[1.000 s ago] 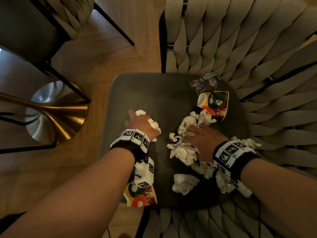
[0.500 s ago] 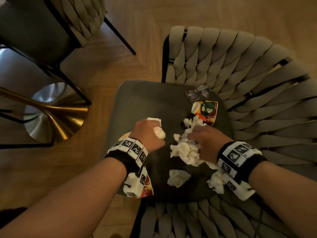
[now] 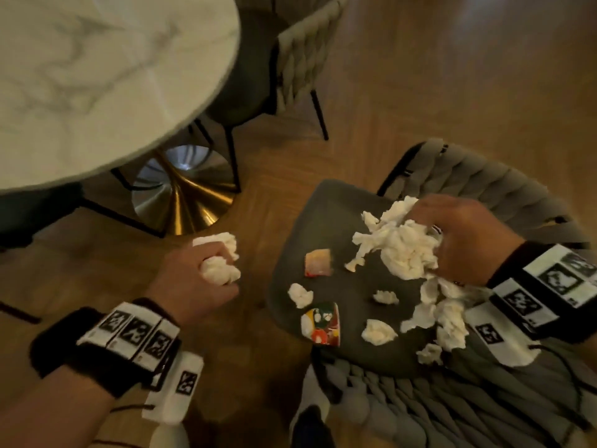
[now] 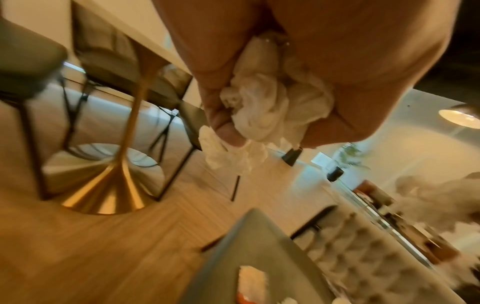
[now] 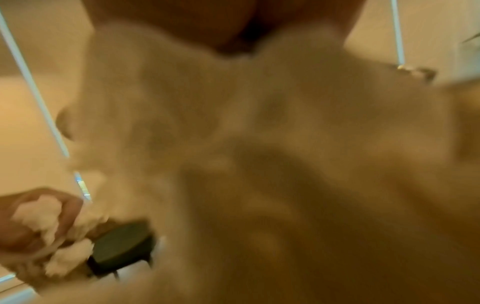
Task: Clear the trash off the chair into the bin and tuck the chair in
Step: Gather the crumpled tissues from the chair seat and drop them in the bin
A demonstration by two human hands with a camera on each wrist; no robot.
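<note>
My left hand [image 3: 206, 276] grips a wad of white tissue [image 3: 219, 266] over the wooden floor, left of the chair seat [image 3: 326, 215]; the left wrist view shows the same tissue [image 4: 267, 107] squeezed in the fist. My right hand [image 3: 458, 234] holds a big bunch of crumpled tissue [image 3: 400, 244] above the seat, and in the right wrist view this tissue [image 5: 233, 123] is a blur filling the frame. Several tissue scraps [image 3: 378, 331], a colourful paper cup [image 3: 321, 323] and a smaller wrapper [image 3: 318, 262] lie on the seat. No bin is in view.
A round marble table [image 3: 97, 76] on a gold pedestal base [image 3: 190, 202] stands at the upper left, with another woven-back chair [image 3: 300, 50] tucked beside it. The woven back [image 3: 484, 185] of the littered chair curves round at the right. Bare wooden floor [image 3: 452, 76] lies beyond.
Both hands have lifted off the seat with tissue in them. The left hand has moved left, clear of the seat. The head view has swung up and left, bringing the table into sight.
</note>
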